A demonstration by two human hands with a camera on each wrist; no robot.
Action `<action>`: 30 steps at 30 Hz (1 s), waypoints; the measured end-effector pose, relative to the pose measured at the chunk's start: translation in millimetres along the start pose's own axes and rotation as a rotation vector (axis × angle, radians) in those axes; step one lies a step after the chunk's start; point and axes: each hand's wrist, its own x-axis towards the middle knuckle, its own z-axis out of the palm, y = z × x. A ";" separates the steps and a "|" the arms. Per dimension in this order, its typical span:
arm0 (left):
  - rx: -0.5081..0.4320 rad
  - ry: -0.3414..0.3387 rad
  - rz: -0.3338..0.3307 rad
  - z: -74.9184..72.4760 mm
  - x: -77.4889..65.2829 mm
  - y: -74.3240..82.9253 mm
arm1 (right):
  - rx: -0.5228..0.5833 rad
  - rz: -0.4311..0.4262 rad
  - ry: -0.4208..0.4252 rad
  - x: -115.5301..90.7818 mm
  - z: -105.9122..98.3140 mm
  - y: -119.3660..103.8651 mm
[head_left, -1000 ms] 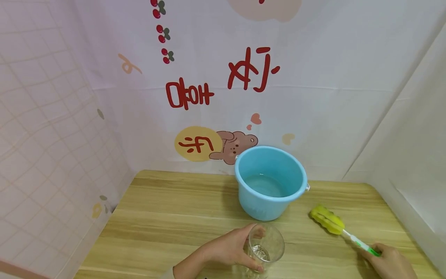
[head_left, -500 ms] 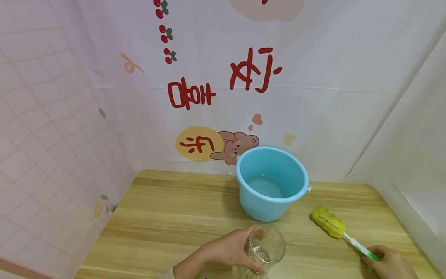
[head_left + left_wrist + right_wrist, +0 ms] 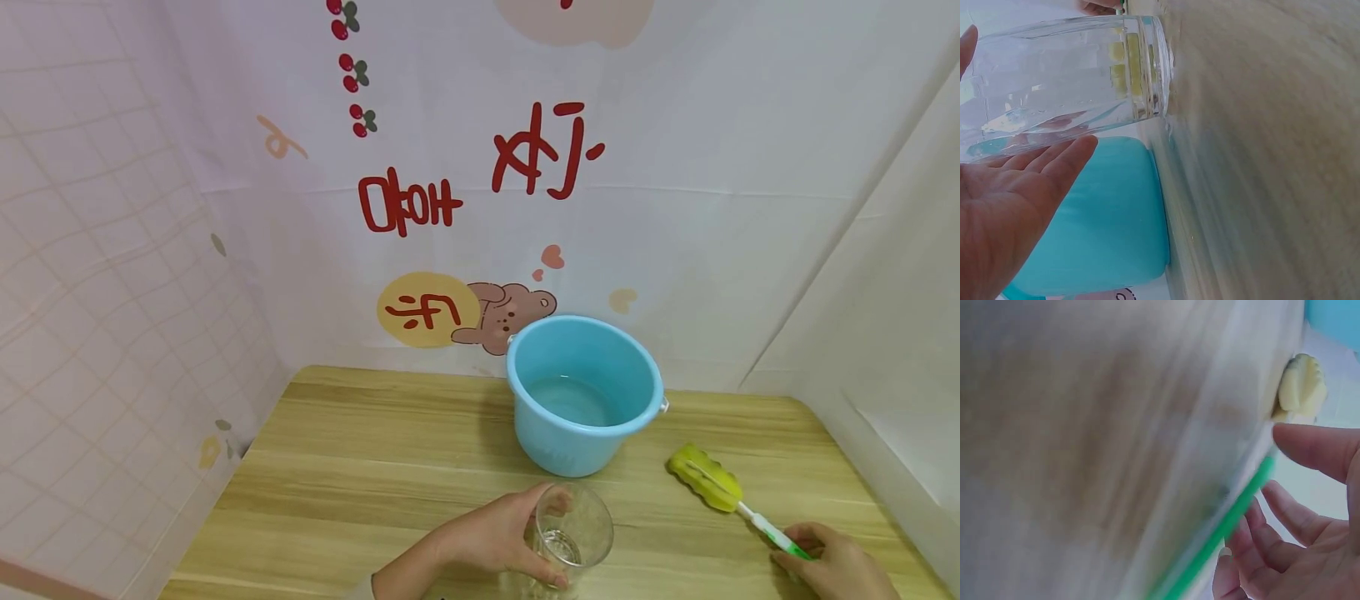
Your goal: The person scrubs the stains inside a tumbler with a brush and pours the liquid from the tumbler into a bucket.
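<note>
A clear glass cup (image 3: 594, 537) stands upright on the wooden table, and my left hand (image 3: 491, 533) grips its side with thumb and fingers. In the left wrist view the fingers lie along the glass wall; whether it holds liquid I cannot tell. To the right lies a bottle brush (image 3: 759, 518) with a yellow sponge head (image 3: 705, 477) and a white and green handle. My right hand (image 3: 843, 567) is at the handle's green end. The right wrist view shows its thumb (image 3: 1316, 447) and loosely bent fingers spread apart beside the handle, touching or almost touching it.
A light blue bucket (image 3: 555, 450) with shallow water stands behind the glass, near the back of the wooden table (image 3: 360, 467). White printed cloth (image 3: 675, 233) hangs behind the table and along both sides.
The view shifts very slightly. My right thumb and fingers shift a little at the brush handle; the glass, the brush and my left hand stay in place.
</note>
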 end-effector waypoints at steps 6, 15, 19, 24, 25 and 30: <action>0.011 -0.005 0.005 0.7 2.3 -0.6 | 0.060 0.069 -0.042 0.0 -13.2 -12.4; 0.010 -0.005 -0.002 -0.2 0.9 -1.2 | 0.077 -0.014 0.045 -4.8 -27.6 -48.7; 0.015 -0.014 -0.013 -1.0 0.8 -0.6 | 0.084 -0.048 0.092 -8.3 -30.1 -64.0; 0.025 -0.011 -0.007 -1.1 0.7 -1.0 | 0.111 -0.090 0.180 -11.8 -32.0 -82.4; 0.023 -0.011 -0.007 -1.2 0.6 -1.1 | 0.119 -0.103 0.207 -12.4 -31.4 -85.7; 0.025 -0.015 0.001 -1.6 0.7 -1.1 | 0.161 -0.173 0.298 -13.9 -27.2 -100.7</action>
